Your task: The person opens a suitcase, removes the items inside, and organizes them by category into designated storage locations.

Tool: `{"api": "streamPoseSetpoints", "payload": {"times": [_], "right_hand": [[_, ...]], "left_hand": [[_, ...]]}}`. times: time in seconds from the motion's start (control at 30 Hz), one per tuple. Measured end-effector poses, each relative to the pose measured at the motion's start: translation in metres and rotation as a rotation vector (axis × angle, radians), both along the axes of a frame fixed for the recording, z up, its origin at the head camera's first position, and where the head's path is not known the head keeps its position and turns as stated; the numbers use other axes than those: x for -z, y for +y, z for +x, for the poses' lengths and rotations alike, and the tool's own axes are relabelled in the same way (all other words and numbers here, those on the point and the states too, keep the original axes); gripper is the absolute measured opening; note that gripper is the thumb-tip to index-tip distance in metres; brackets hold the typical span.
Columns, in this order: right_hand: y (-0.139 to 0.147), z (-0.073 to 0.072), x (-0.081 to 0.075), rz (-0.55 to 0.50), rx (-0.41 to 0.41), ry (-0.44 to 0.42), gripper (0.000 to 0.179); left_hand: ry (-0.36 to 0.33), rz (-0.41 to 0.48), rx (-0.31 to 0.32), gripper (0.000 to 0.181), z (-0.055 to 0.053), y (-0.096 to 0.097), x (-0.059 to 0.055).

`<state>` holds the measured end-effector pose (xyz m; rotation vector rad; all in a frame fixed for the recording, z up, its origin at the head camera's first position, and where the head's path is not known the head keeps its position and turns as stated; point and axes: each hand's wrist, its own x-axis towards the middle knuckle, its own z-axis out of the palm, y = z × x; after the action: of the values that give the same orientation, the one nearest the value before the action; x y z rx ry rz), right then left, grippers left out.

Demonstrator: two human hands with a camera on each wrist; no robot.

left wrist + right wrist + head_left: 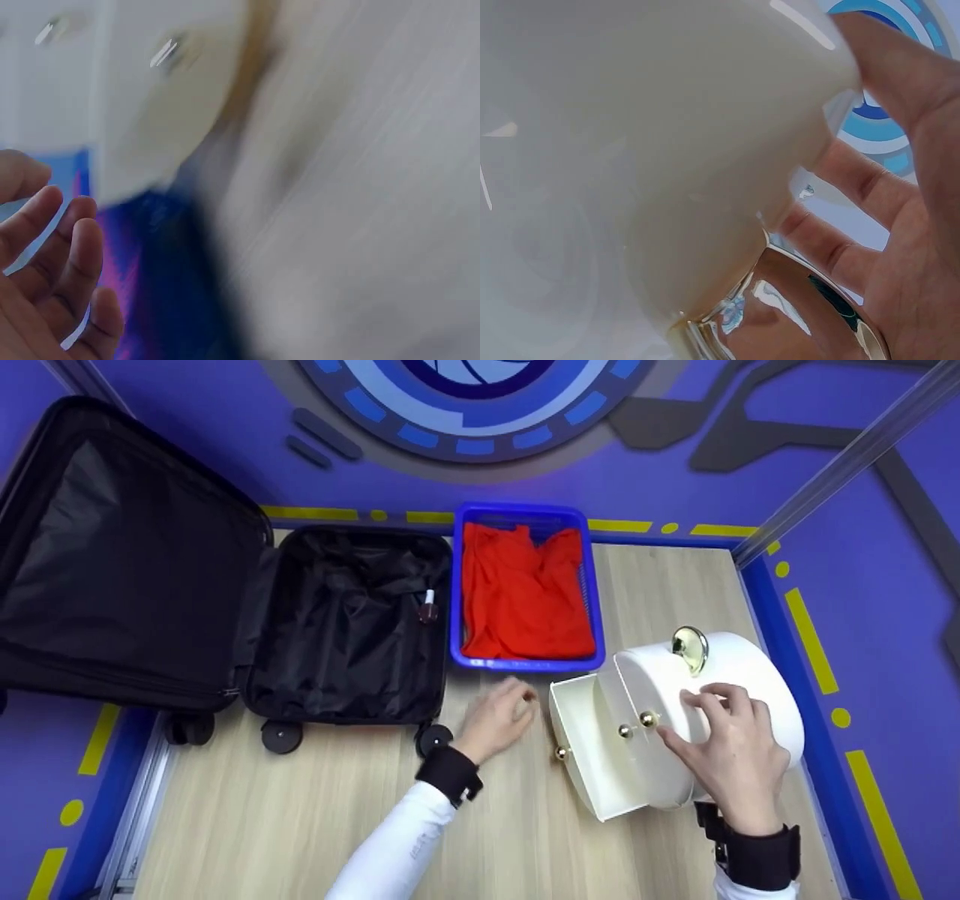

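On the right side of the table stands a white rounded drawer box (750, 675) with gold knobs and a shiny gold handle (691, 649) on top. One drawer (611, 780) is pulled out toward the left. My right hand (731, 750) is over the box with its fingers spread and bent, holding nothing; in the right wrist view the fingers (855, 180) lie around the white box's edge, contact unclear. My left hand (499, 720) is between the suitcase and the pulled-out drawer. Its fingers (81, 259) are loosely bent with nothing between them.
An open black suitcase (259, 615) lies at the left, with a small dark red bottle with a white cap (428, 609) inside. Behind my hands stands a blue basket (527, 664) with a folded red cloth (525, 592). Blue walls enclose the wooden table (495, 840).
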<state>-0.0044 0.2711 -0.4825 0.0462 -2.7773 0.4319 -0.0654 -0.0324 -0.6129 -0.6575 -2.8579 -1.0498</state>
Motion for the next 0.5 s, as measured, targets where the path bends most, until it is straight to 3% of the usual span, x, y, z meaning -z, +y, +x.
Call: {"api": "streamPoseSetpoints", "payload": {"times": [0.1, 0.23, 0.37, 0.5], "right_hand": [[0.001, 0.000, 0.000, 0.004, 0.006, -0.002, 0.059], [0.002, 0.000, -0.001, 0.011, 0.008, 0.002, 0.059], [0.002, 0.000, 0.000, 0.014, 0.001, 0.015, 0.059], [0.000, -0.001, 0.001, 0.009, -0.015, 0.028, 0.058]], "left_hand": [[0.076, 0.007, -0.064, 0.014, -0.028, -0.021, -0.018], [0.119, -0.002, -0.159, 0.014, -0.062, -0.047, -0.035], [0.102, -0.016, -0.228, 0.016, -0.092, -0.072, -0.037], [0.016, -0.054, -0.312, 0.019, -0.116, -0.095, -0.031]]}}
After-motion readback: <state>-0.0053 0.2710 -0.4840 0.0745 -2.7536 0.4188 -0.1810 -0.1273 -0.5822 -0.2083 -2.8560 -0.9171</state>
